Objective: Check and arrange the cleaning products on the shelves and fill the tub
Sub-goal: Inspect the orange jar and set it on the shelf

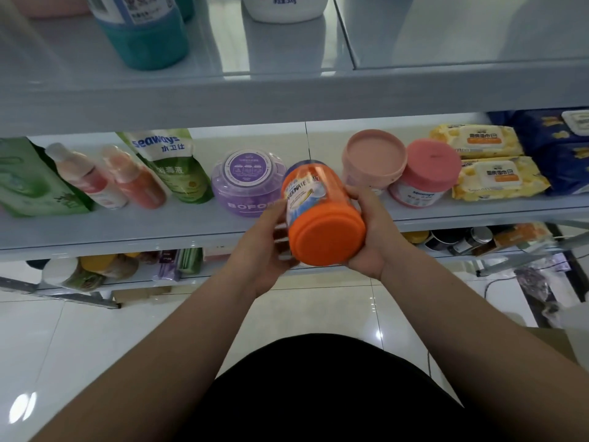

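Note:
An orange-lidded jar (320, 215) with a white and blue label is tilted, lid toward me, in front of the middle shelf (127, 231). My left hand (264, 250) holds its left side and my right hand (369, 231) grips its right side. On the shelf behind stand a purple round container (245, 183), a pale pink tub (373, 161) and a pink-lidded jar (424, 177).
Left on the middle shelf are green pouches (165, 161) and two orange bottles (134, 180). Yellow wipe packs (490, 161) and a blue pack (561, 148) lie at the right. The upper shelf holds a teal bottle (143, 30) and a white container (283, 8). Tiled floor lies below.

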The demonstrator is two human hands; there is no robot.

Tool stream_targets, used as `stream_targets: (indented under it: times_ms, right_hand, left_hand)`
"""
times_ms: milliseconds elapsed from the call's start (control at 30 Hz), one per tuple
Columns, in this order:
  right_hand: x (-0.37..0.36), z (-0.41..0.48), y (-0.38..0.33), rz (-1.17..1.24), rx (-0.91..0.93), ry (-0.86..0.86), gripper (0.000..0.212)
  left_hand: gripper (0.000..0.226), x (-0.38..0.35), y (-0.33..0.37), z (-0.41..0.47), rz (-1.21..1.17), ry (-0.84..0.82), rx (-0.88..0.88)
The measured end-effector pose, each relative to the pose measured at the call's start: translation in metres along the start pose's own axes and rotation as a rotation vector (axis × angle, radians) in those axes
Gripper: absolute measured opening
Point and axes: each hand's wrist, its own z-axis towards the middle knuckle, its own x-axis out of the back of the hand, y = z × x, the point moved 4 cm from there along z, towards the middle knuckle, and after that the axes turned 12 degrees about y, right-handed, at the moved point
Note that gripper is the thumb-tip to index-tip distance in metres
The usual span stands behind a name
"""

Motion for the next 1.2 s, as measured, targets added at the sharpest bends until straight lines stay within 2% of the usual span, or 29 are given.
stream_targets:
  times_ms: [67,133,200,267,333,400,500,533,600,667,733,800,900,1000,1033,1100,1200]
  right_hand:
    - [-0.008,0.001,0.008,-0.045,0.015,-0.002,0.050]
    - [-0.014,0.001,0.011,-0.200,0.100,0.050,0.047]
    - [-0.018,-0.003,0.007,-0.424,0.234,0.122,0.042]
    - [-0.020,-0.008,0.003,-0.607,0.370,0.181,0.037]
    - [-0.021,-0.008,0.008,-0.553,0.374,0.161,0.031]
    - [-0.024,-0.008,0.017,-0.387,0.263,0.130,0.030]
    - [-0.017,-0.005,0.019,-0.127,0.215,0.177,0.030]
    - [-0.014,-0.004,0.017,-0.054,0.220,0.170,0.033]
    - [-0.011,-0.006,0.016,0.061,0.214,0.081,0.045]
    - [-0.010,-0.007,0.020,0.060,0.222,0.010,0.058]
    - [-0.012,-0.010,0.024,0.002,0.259,-0.011,0.064]
    - [-0.011,-0.009,0.023,-0.077,0.318,0.050,0.057]
    - [-0.007,-0.003,0.010,-0.234,0.391,0.207,0.023]
    - [0.004,0.004,0.010,-0.068,0.167,0.230,0.031]
    - [0.007,0.005,0.009,-0.023,0.103,0.203,0.035]
    - [0.012,0.007,0.006,0.051,0.041,0.148,0.043]
    - [0.016,0.008,-0.005,0.070,0.083,0.093,0.042]
  left_hand:
    - [0.063,-0.002,-0.011,0.000,-0.134,-0.127,0.169]
    - [0.065,-0.003,-0.010,-0.002,-0.265,-0.229,0.248]
    - [0.061,0.000,-0.005,-0.004,-0.316,-0.228,0.223]
    - [0.057,0.006,0.000,-0.001,-0.272,-0.142,0.106]
    - [0.064,0.009,0.003,0.001,-0.167,-0.054,-0.058]
    - [0.066,0.010,0.004,0.001,-0.067,0.023,-0.184]
    - [0.038,0.016,0.007,-0.002,0.001,0.059,-0.295]
    - [0.038,0.019,0.008,-0.001,0.040,0.051,-0.343]
    - [0.059,0.020,0.008,0.000,0.054,-0.015,-0.384]
    - [0.099,0.016,0.000,0.001,0.051,-0.152,-0.277]
    - [0.112,0.010,-0.008,-0.004,0.057,-0.316,-0.197]
    - [0.104,0.010,-0.011,-0.007,0.055,-0.320,-0.160]
    - [0.072,0.009,-0.012,-0.010,0.166,-0.168,-0.110]
    - [0.037,0.004,-0.006,-0.013,0.174,-0.148,-0.090]
    - [0.036,0.002,-0.004,-0.014,0.193,-0.166,-0.099]
    - [0.049,-0.002,-0.001,-0.013,0.239,-0.208,-0.109]
    - [0.058,-0.009,0.000,-0.015,0.223,-0.230,-0.116]
